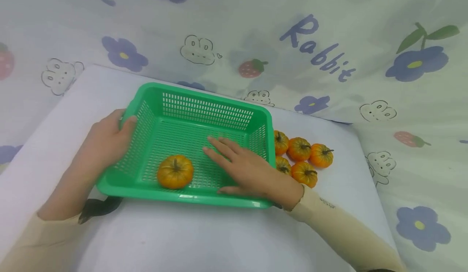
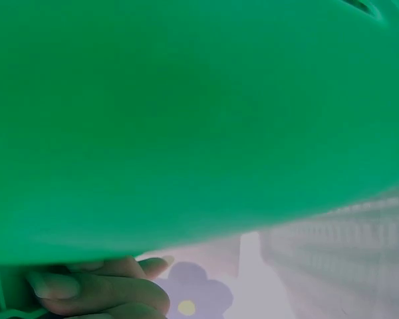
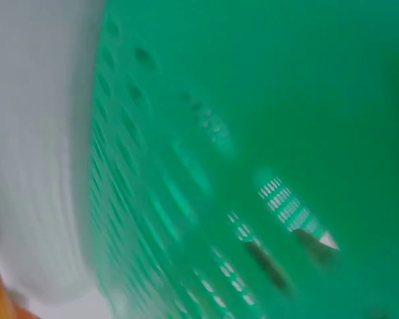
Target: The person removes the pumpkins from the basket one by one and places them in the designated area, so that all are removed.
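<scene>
A green plastic basket (image 1: 215, 198) with slotted walls lies in front of me, and one small orange pumpkin (image 1: 175, 172) rests in its near left part. My left hand (image 1: 109, 136) grips the basket's left rim, thumb on the inner side. In the left wrist view, bent fingers (image 2: 113, 292) show below the green rim. Over the right half of the basket floor, my right hand (image 1: 246, 170) reaches across the near right corner with its fingers spread and fairly straight. Nothing shows in its grasp. The right wrist view is filled mostly by the slotted basket wall (image 3: 159, 166).
Several more small pumpkins (image 1: 305, 174) sit grouped on the white table (image 1: 204, 239), just right of the basket and partly hidden by it. A printed cloth (image 1: 226, 16) with rabbits and flowers hangs behind the table.
</scene>
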The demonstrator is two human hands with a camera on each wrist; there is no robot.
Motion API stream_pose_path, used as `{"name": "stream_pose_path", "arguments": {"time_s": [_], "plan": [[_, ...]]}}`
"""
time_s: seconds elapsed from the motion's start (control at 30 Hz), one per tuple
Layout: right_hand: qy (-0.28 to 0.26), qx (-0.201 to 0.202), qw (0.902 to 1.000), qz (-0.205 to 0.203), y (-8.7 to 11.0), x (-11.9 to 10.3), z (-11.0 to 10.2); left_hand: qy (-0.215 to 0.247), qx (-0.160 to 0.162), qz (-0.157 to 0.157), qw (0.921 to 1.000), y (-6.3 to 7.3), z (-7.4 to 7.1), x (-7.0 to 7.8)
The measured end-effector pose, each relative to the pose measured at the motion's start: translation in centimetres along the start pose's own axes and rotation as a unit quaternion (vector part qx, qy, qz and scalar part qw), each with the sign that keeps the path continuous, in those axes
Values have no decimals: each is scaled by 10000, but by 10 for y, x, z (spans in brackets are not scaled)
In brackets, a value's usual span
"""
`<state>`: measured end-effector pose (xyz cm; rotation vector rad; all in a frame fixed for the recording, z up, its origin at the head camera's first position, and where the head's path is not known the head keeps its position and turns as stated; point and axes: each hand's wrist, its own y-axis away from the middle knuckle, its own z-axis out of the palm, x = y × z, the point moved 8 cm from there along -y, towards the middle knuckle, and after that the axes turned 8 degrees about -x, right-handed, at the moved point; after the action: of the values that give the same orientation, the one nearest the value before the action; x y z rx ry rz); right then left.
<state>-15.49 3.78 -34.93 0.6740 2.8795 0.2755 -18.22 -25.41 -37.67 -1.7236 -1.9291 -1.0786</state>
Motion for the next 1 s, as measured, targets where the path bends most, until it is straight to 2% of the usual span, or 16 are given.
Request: {"name": "stream_pose_path", "arguments": {"time_s": [0.1,0.3,0.53,0.77,1.0], "plan": [[1,-378,9993,47,-1,4,-6,-56,-3,12,10000,-1,1,0],[6,-568,9979,320,-10,16,-30,-187,69,-12,9998,-1,-3,-2],[-31,-1317,9898,550,-12,31,-28,-236,135,-19,9996,-3,-6,-3],[127,-1202,9876,998,3,51,-48,-268,152,8,9995,-1,-7,3],[124,-991,9911,877,0,44,-72,-161,75,-48,9998,2,-5,2]]}}
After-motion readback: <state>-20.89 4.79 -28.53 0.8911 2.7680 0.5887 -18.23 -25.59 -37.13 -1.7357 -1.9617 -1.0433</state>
